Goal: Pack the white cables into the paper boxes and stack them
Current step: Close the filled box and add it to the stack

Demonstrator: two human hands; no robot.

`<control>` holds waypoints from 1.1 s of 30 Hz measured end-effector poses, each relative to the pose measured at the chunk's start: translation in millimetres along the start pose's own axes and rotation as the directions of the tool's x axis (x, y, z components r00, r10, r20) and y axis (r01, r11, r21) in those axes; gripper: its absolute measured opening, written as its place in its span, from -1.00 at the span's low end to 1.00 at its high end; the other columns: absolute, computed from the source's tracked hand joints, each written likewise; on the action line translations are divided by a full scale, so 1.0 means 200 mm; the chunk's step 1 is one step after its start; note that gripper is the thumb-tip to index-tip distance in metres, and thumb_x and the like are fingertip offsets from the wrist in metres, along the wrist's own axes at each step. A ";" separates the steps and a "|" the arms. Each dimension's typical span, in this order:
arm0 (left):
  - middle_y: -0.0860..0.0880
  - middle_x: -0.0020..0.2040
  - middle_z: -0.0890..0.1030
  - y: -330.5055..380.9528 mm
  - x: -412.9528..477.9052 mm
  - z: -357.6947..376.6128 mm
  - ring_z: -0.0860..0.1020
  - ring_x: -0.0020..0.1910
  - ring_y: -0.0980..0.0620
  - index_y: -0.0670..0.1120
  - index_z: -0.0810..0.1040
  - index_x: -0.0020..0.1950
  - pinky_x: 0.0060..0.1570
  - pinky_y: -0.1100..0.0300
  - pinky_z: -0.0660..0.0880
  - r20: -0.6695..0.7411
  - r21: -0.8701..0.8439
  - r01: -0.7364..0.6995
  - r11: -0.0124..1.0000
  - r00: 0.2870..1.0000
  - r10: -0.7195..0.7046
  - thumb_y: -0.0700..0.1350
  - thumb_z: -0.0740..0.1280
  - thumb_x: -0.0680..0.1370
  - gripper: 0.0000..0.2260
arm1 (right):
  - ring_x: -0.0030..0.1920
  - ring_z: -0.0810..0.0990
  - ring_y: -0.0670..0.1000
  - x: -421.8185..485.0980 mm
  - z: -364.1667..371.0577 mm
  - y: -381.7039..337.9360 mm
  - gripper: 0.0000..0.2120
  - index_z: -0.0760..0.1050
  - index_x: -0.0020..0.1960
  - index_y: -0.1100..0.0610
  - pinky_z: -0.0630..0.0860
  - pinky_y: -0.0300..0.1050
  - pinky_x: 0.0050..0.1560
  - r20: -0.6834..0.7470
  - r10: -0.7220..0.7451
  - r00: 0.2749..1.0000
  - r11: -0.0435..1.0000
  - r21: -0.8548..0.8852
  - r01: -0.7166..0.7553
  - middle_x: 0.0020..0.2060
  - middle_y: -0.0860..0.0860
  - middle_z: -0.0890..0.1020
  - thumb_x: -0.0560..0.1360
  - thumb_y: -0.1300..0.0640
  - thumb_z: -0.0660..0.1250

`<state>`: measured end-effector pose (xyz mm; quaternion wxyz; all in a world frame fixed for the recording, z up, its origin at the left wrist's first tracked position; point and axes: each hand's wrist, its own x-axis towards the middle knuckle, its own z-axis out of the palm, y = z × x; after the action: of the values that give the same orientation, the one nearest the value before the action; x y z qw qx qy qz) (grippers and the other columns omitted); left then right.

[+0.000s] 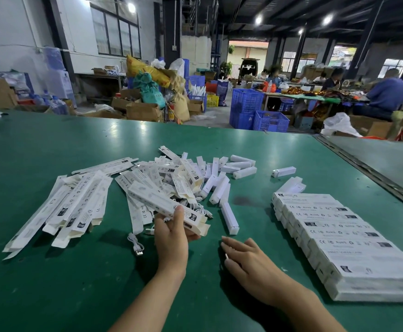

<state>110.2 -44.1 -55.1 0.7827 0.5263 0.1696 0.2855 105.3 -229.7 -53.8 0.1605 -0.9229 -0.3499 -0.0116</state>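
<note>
Bare right hand [243, 256] rests open on green worktop [52, 283]; left hand [171, 232] clamps long white paper box [162, 204], awaiting coiled white cable [135, 245].

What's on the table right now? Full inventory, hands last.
table: one, green top, fills the foreground
flat unfolded boxes: a loose fan, count unclear, white with black print, left
mixed pile of boxes and cables: count unclear, white, centre
small white inner sleeves: about a dozen or more, scattered right of the pile
loose cable: one, white with a metal plug, near edge below the pile
packed boxes: overlapping stacked row, at least eight showing, white, right
blue crates: several, on the floor beyond the table
cardboard cartons: several, brown, on the floor behind
left hand: holds one long white box over the pile
right hand: open, empty, over the table near the packed row
</note>
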 end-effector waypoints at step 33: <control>-0.03 -0.11 0.71 0.01 -0.05 0.02 0.69 -0.20 -0.08 -0.01 0.50 0.14 -0.36 0.15 0.59 0.135 0.029 0.013 1.000 0.991 -0.016 -0.07 0.32 0.63 -0.89 | -0.07 0.66 -0.18 -0.05 -0.03 -0.07 -0.48 0.47 0.19 -0.23 0.50 -0.36 0.06 -0.418 0.353 0.837 0.831 0.550 -0.075 -0.12 -0.32 0.67 0.36 0.15 0.57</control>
<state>104.3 -53.2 -52.2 0.7870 0.5542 0.1239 0.2411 90.2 -227.6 -46.4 0.4858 -0.8447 -0.1763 -0.1395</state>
